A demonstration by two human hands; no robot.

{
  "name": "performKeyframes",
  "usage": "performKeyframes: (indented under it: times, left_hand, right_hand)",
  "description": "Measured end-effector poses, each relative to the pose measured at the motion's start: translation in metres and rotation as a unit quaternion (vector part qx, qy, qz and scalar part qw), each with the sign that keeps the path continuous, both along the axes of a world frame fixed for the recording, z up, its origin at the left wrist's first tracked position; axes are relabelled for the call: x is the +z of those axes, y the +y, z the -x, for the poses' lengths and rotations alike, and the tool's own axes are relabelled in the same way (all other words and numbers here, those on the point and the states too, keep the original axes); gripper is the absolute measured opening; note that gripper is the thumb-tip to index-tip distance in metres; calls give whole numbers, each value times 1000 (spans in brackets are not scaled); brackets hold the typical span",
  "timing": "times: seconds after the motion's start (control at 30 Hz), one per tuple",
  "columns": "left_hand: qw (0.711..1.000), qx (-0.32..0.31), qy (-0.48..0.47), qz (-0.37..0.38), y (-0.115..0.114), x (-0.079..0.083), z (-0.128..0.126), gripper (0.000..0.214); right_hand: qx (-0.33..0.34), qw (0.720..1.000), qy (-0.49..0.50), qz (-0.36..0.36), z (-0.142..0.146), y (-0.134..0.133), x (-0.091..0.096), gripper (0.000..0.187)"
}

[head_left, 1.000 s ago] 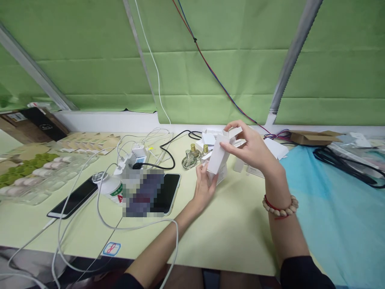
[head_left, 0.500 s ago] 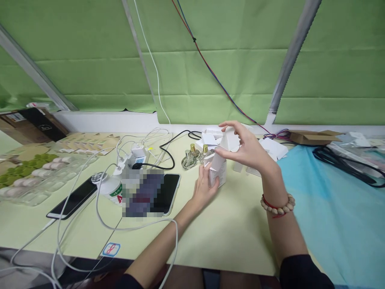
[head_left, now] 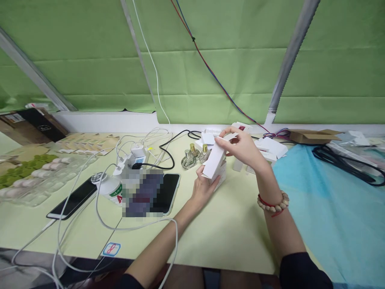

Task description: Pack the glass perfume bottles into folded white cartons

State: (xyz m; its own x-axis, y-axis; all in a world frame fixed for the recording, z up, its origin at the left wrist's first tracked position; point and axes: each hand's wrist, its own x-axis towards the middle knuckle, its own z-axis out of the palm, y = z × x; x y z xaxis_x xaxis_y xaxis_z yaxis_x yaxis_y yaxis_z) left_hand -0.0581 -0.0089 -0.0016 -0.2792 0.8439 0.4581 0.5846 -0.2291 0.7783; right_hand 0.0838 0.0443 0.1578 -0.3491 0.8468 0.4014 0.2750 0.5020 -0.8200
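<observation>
At the near edge of the desk (head_left: 240, 233) a numbered sticker (head_left: 111, 249) sits beside a white cable (head_left: 141, 225), and the right wrist wears a beaded bracelet (head_left: 274, 204). A little farther in lies a phone (head_left: 172, 192), partly blurred out. Just beyond and to its right, the left hand (head_left: 205, 188) holds a small printed box (head_left: 222, 182), fingers curled round one side and thumb pressed to the front. The box is over the desk; whether it touches it cannot be told. A long white card (head_left: 214, 161) slants across the top of the box, its upper end pinched between thumb and fingers of the right hand (head_left: 243, 147). Judging by what shows, the box is formed into shape, but the card is not flat against it or settled inside; whether the two are joined, and whether the box holds anything, is hidden. Three glass bottles (head_left: 189, 161) stand close together beyond the left hand, out of any box, so none of these appears packed. To the right of the bottles and beyond lie loose white cartons (head_left: 275, 147), apparently not in use, in front of a green blind (head_left: 228, 72).
</observation>
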Motion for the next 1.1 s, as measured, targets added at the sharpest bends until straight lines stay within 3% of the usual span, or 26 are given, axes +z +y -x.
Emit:
performKeyframes:
  times: [0.17, 0.47, 0.63, 0.73, 0.87, 0.97, 1.1]
  left_hand:
    - [999, -27, 11, -33, 0, -1, 0, 46]
    - [998, -12, 39, -51, 0, -3, 0, 47]
    - [996, -5, 79, -38, -2, -2, 0, 45]
    - [998, -3, 55, -34, -3, 1, -1, 43]
    - [999, -8, 10, -46, -2, 3, 0, 37]
    - [998, 0, 8, -58, -1, 1, 1, 38]
    - [992, 1, 35, -120, 0, -2, 2, 40]
  right_hand:
    - [-93, 993, -41, -62, 1, 6, -5, 38]
    - [-110, 984, -107, -89, 4, 2, -8, 44]
    - [-92, 974, -186, -87, 7, -3, -12, 53]
    - [-30, 971, -231, -56, 4, -3, -14, 57]
    - [85, 957, -276, -31, -3, 3, -17, 35]
    - [83, 953, -285, -57, -5, 7, -15, 25]
    - [36, 951, -298, -73, -4, 5, -8, 25]
